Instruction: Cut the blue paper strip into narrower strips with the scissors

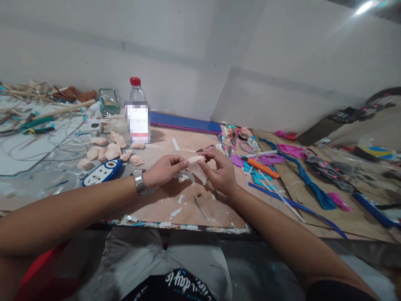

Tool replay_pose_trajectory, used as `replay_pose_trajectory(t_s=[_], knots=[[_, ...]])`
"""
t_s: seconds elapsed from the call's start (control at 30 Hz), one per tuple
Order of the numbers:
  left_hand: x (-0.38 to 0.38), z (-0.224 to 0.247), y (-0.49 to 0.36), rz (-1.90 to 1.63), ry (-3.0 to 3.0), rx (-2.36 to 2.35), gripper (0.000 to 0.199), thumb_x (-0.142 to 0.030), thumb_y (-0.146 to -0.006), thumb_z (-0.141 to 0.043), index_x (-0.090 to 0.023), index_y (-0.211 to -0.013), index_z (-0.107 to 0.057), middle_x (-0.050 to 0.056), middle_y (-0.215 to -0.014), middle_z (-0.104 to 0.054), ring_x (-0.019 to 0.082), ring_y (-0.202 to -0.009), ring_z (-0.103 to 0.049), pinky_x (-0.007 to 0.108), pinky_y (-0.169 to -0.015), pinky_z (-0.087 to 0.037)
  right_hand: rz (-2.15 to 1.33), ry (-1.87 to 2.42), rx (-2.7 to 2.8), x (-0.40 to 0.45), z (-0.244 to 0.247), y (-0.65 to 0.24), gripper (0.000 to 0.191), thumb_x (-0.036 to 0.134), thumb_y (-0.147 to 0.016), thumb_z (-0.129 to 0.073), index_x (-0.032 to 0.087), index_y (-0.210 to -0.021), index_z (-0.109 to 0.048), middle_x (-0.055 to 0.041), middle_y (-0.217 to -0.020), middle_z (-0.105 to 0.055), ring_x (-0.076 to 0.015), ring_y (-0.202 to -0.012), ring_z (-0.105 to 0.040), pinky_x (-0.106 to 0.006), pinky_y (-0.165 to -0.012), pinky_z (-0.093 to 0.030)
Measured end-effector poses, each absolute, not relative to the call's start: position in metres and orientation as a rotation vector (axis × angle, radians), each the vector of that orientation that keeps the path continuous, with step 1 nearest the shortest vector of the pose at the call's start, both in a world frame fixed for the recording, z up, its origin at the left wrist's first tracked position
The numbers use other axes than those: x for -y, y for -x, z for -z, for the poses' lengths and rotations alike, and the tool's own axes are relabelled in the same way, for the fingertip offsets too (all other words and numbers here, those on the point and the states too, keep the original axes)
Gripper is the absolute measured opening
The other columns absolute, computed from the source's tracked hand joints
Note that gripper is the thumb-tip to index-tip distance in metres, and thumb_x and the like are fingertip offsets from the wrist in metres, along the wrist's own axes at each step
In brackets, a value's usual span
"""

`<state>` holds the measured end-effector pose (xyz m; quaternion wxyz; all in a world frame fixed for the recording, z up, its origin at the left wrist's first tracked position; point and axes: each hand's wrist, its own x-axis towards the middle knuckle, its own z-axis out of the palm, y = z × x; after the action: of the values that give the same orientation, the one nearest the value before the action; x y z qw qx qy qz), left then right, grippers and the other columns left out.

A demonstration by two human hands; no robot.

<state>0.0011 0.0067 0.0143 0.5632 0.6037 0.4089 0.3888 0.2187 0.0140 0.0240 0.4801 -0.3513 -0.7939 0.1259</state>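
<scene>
Over the middle of the worktable (159,205), my left hand (167,169) and my right hand (219,171) pinch a pale, thin piece (196,160) between them. The left thumb and fingers close on its left end, and the right ones on its right end. Part of the pale material hangs below, near the right thumb. Just beneath the hands lies a translucent curved scrap (185,176). Several crumpled peach-coloured pieces (115,144) sit to the left, beside a blue and white power strip (102,172).
A bottle with a red cap (135,81) stands at the back left, near a blue flat stack (188,122). To the right lie an orange cutter (261,167), a blue strip (297,205) and pink scraps (291,150). Green-handled pliers (37,122) lie far left.
</scene>
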Motion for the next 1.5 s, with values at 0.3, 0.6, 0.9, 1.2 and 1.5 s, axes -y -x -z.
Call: replay_pose_trajectory(t_s=[0.3,0.6,0.9,1.2,1.5], knots=[[-0.012,-0.011,0.001,-0.927,-1.432,-0.985,0.056,-0.073,-0.082,-0.067,-0.017,-0.080,-0.061,-0.004,-0.062,-0.050,0.009,-0.053,-0.038,0.025,-0.053,-0.030,-0.340,0.850,1.925,-0.014,-0.020,-0.219,0.016,0.032,-0.095,-0.070,0.020,-0.105,-0.073,-0.0048,-0.088,-0.071,-0.0195,-0.079,-0.065,-0.036,-0.077,-0.053],[-0.013,-0.006,0.002,-1.095,-1.676,-0.972,0.039,-0.054,-0.088,-0.072,-0.020,-0.102,-0.059,0.004,-0.099,-0.064,0.016,-0.087,-0.060,0.029,-0.078,-0.048,-0.387,0.890,1.965,-0.016,-0.021,-0.215,0.022,0.040,-0.096,-0.070,0.020,-0.104,-0.076,-0.0050,-0.084,-0.074,-0.0192,-0.076,-0.067,-0.035,-0.073,-0.054],[-0.004,-0.009,-0.001,-1.071,-1.809,-0.813,0.033,-0.049,-0.094,-0.068,-0.018,-0.103,-0.063,0.006,-0.101,-0.066,0.017,-0.092,-0.064,0.032,-0.086,-0.052,-0.605,0.902,2.025,-0.014,-0.017,-0.216,0.026,0.046,-0.092,-0.074,0.021,-0.099,-0.081,-0.0071,-0.092,-0.081,-0.0222,-0.082,-0.074,-0.035,-0.075,-0.056],[-0.003,-0.009,-0.003,-1.034,-1.624,-0.794,0.036,-0.051,-0.092,-0.070,-0.018,-0.098,-0.057,0.002,-0.093,-0.063,0.014,-0.081,-0.062,0.028,-0.076,-0.050,-0.676,0.851,2.062,-0.017,-0.015,-0.219,0.045,0.057,-0.100,-0.057,0.021,-0.100,-0.083,-0.0069,-0.084,-0.079,-0.0201,-0.075,-0.071,-0.032,-0.070,-0.054],[-0.006,-0.009,-0.002,-1.090,-1.580,-0.800,0.032,-0.045,-0.092,-0.071,-0.019,-0.107,-0.059,0.003,-0.097,-0.067,0.014,-0.082,-0.064,0.027,-0.075,-0.050,-0.715,0.865,2.032,-0.009,-0.019,-0.215,0.038,0.032,-0.092,-0.072,0.020,-0.128,-0.067,-0.0010,-0.082,-0.068,-0.0171,-0.076,-0.066,-0.031,-0.075,-0.053]])
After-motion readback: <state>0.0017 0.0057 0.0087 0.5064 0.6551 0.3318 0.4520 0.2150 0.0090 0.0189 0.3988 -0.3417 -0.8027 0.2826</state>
